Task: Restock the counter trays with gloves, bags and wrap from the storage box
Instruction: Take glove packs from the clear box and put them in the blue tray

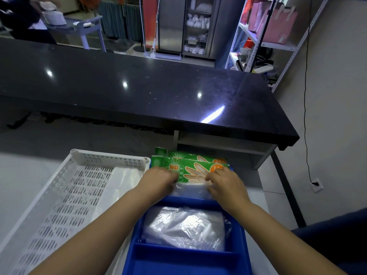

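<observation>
So the biggest thing here is the white perforated storage box at about 9 o'clock from the hands, nearly empty apart from some clear film lying at its far end. Just beside it at 3 o'clock sits the blue divided tray on the pale counter. Its middle compartment holds a crinkly stack of clear plastic bags, and the near compartment at 6 o'clock looks bare.

The far compartment at 12 o'clock is where the action is. Green glove packs stand on edge there, a few deep, leaning a bit away from the camera. They've got a pale glove graphic, an orange circle and a red label on the front. A clear wad of plastic sits right in front of them.

Handling-wise I'd guess these packs are super light, floppy and slick, so they'll slump or slide if you pinch one corner. Better to take them by both short ends or squeeze the whole bunch together.

The left hand is curled over the packs' left end and the right hand over the right end, fingers bent down onto the front pack and the clear plastic. Hard to say if they're really gripping or just pressing things into place, fingertips are hidden
</observation>
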Tool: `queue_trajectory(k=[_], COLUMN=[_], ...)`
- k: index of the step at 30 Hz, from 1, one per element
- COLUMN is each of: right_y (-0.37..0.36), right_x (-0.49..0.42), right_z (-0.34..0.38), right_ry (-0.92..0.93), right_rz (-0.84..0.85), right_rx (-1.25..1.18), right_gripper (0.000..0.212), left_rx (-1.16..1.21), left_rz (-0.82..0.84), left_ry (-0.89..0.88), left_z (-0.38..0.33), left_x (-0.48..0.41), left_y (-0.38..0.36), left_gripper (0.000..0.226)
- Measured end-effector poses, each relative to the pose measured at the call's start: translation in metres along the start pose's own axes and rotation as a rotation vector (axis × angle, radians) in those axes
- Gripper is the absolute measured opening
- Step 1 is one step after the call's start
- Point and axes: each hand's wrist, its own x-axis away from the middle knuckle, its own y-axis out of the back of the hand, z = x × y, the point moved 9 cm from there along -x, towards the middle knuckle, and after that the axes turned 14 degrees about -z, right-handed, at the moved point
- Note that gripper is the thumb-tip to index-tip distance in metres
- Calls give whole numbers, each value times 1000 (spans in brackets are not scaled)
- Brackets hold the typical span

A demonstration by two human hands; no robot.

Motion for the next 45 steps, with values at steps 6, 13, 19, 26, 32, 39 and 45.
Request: queue_trajectory(k=[6, 13, 19, 26, 32, 39, 45], right_y=[-9, 6, -9, 17, 70, 73, 47], right_x=[9, 4, 17, 9, 0, 29, 58], right_z=[-4, -9, -14, -19, -22, -6, 40], right_ry=[-30, -55, -115, -198, -254, -300, -210], right_rz=[48, 17, 204, 151, -30, 15, 129], right_rx=[2, -47, -4, -10, -35, 49, 32], right_gripper=[17, 19, 16, 18, 12, 10, 14], left_rx=[280, 296, -59, -153, -68, 64, 24], left_rz=[-284, -208, -39, 55, -135, -143, -96], left_ry=[162, 164, -15, -18, -26, -68, 15], left_z=[38, 31, 5, 14, 7, -12, 0], left_x=[13, 27, 30, 33, 24, 42, 96], left_y=[43, 40, 16, 16, 57, 56, 58], left_gripper=[36, 17, 8, 28, 28, 22, 22])
